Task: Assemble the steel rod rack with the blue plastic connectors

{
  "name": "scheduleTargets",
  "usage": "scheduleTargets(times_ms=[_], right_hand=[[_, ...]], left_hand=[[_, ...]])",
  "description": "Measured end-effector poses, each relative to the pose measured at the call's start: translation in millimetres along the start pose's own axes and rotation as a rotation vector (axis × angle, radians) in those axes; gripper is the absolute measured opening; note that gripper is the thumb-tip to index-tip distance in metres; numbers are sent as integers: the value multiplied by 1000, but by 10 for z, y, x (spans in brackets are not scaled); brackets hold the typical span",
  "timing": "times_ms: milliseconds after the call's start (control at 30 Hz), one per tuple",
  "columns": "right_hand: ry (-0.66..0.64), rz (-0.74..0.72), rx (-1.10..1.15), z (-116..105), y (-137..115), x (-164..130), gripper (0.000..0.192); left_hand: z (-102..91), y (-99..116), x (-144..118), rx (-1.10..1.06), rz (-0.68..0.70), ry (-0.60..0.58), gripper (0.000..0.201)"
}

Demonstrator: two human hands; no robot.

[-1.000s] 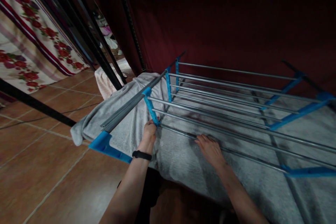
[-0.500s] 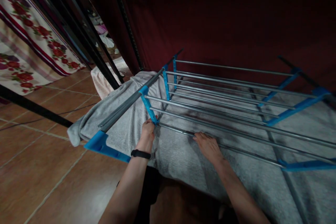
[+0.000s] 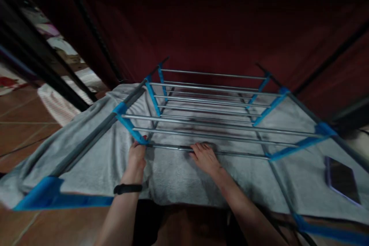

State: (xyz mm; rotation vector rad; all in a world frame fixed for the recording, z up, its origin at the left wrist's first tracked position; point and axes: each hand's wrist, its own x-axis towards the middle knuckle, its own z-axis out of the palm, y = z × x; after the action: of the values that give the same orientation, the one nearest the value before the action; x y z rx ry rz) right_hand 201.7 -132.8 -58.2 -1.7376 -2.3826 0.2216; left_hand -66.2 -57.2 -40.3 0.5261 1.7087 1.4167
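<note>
A rack of grey metal tubes and blue plastic brackets lies on a grey blanket. My left hand, with a black band at the wrist, is closed around the lower end of a blue bracket at the rack's left side; its fingertips are partly hidden. Just right of it, my right hand is curled over the lowest front metal rod, thumb side toward the left hand. This rod runs between the left bracket and a right blue bracket. Parallel rods stretch across behind it.
A phone lies on the blanket at right. Blue end pieces stick out at the near left and near right. Dark red cloth hangs behind the rack. Black metal posts and tiled floor are at left.
My view has swung to the right, bringing the phone and the rack's right side into sight. Both hands stay at about the same spots on the rack.
</note>
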Motion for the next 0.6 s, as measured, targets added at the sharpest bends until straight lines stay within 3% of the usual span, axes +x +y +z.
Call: scheduleTargets(times_ms=[600], right_hand=[[-6,-26,16,-8,58,104,27]], left_hand=[[146,-17,114,137,35,70,22]])
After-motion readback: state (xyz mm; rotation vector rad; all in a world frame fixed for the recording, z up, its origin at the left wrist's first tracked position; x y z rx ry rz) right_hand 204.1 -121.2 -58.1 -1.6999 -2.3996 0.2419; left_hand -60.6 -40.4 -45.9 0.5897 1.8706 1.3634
